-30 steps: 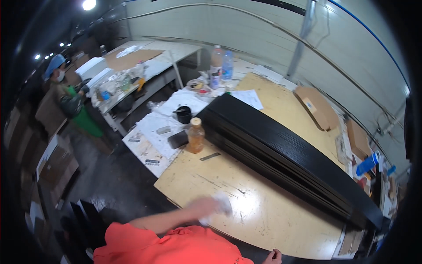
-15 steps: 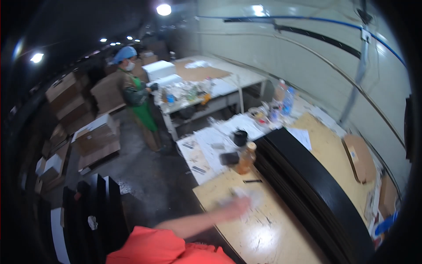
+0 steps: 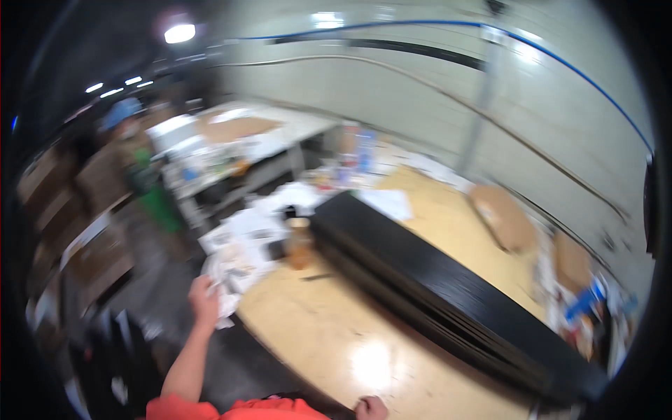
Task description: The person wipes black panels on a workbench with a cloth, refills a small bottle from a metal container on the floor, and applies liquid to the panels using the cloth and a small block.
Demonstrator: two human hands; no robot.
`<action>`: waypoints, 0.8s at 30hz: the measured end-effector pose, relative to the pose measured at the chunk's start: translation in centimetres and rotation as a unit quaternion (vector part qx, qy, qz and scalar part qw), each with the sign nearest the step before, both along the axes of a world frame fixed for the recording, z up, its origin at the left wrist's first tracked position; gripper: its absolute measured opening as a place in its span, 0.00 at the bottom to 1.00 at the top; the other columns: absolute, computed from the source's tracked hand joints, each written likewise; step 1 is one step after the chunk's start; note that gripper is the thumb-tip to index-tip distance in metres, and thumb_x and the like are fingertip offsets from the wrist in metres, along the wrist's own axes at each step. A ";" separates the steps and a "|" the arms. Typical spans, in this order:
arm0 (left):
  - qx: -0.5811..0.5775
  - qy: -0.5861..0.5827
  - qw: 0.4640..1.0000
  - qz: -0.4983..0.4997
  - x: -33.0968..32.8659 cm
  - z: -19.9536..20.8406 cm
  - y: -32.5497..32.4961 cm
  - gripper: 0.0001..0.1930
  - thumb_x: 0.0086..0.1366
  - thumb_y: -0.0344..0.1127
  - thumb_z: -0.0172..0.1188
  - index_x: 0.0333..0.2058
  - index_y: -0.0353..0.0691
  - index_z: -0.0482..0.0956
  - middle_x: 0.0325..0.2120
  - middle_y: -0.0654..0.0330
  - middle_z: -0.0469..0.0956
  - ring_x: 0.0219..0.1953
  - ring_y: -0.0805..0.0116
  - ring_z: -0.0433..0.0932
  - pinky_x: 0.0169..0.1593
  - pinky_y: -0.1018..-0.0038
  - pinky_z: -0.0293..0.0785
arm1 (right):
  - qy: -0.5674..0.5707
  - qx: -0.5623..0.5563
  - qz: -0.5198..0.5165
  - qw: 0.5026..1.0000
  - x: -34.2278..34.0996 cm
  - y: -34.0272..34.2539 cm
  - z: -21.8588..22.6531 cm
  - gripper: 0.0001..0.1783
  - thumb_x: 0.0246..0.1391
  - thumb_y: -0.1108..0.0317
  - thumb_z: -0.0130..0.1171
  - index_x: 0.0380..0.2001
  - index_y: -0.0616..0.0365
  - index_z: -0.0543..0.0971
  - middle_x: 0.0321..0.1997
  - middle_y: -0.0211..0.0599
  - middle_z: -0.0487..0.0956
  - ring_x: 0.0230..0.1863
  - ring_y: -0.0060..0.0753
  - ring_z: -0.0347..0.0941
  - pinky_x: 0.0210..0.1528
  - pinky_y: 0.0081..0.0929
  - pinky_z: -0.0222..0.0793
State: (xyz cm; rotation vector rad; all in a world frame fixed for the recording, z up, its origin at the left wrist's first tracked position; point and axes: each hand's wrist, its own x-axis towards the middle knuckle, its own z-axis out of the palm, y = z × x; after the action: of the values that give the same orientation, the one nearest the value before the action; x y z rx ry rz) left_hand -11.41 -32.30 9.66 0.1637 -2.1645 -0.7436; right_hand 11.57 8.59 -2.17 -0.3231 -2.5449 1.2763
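Observation:
My left hand (image 3: 204, 299) reaches out past the left edge of the wooden tabletop (image 3: 336, 336), its fingers closed on a crumpled white cloth (image 3: 227, 301) that hangs down. Motion blurs the cloth's outline against the white papers behind it. At the lower edge of the view, my right hand (image 3: 370, 407) is curled closed by the near edge of the table; whatever its fingers might hold is hidden. A stack of long black boards (image 3: 441, 280) lies slantwise across the table. Beside its far left end stands a bottle of amber liquid (image 3: 299, 246).
White papers (image 3: 269, 210) and a dark cup (image 3: 290, 212) are beyond the bottle. A brown cardboard piece (image 3: 500, 217) lies near the wall. A person in a green apron (image 3: 157, 206) stands at the far left by another table. Dark panels (image 3: 115, 357) stand on the floor at lower left.
My left hand has moved left with the white cloth, from the tabletop to beyond its edge. My right hand has come into view at the bottom. The whole view has swung right.

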 end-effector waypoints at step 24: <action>-0.059 -0.306 0.546 -0.778 12.3 -9.4 38.2 0.14 0.61 0.33 0.51 0.43 0.37 0.79 0.42 0.47 0.79 0.46 0.48 0.77 0.52 0.60 0.72 | -0.084 -0.044 -0.517 0.851 29.1 0.1 -12.9 0.10 0.51 0.71 0.54 0.35 0.62 0.81 0.29 0.45 0.81 0.30 0.40 0.74 0.40 0.35 0.72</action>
State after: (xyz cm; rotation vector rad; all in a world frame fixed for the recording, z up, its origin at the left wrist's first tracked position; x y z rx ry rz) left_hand 0.93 5.93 0.25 -2.1610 -2.5293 -1.5656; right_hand 40.67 8.69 -15.03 -1.6016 -1.8430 0.9001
